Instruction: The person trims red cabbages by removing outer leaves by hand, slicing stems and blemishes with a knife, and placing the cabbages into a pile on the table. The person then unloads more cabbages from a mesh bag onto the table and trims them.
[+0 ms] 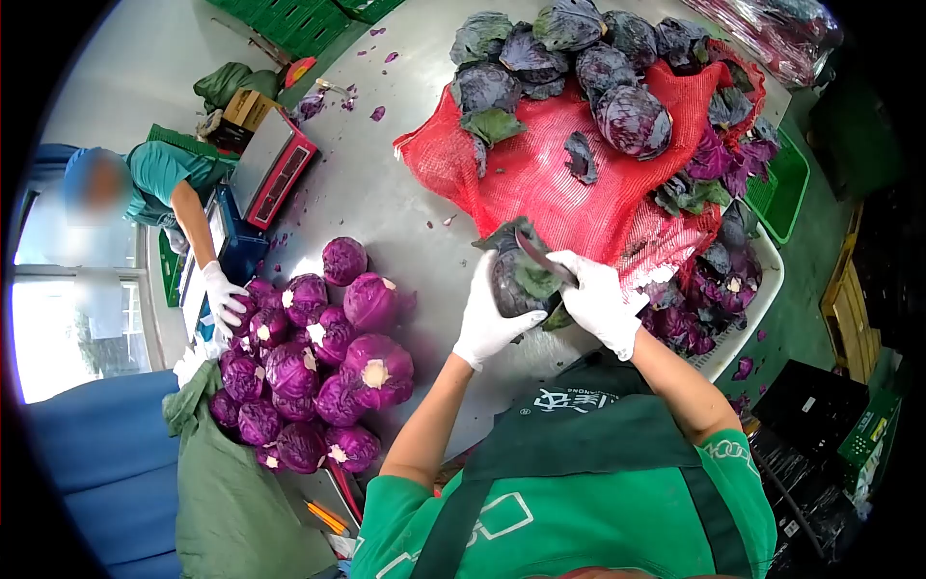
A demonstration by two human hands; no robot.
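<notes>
We note our left hand point(490, 318) with fingers clamped round the red cabbage point(516, 280) above the bench point(386, 193). Our right hand point(600, 301) has fingers closed on the knife point(540, 253), its blade resting on the cabbage top.

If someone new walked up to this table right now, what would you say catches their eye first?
Probably the heap of trimmed purple cabbages at the table's left, where a co-worker's gloved hand touches the pile. Next, the red net sack spread across the middle, with dark untrimmed cabbages piled at its far end. In front, the left hand holds a cabbage while the right hand works a knife on it.
</notes>
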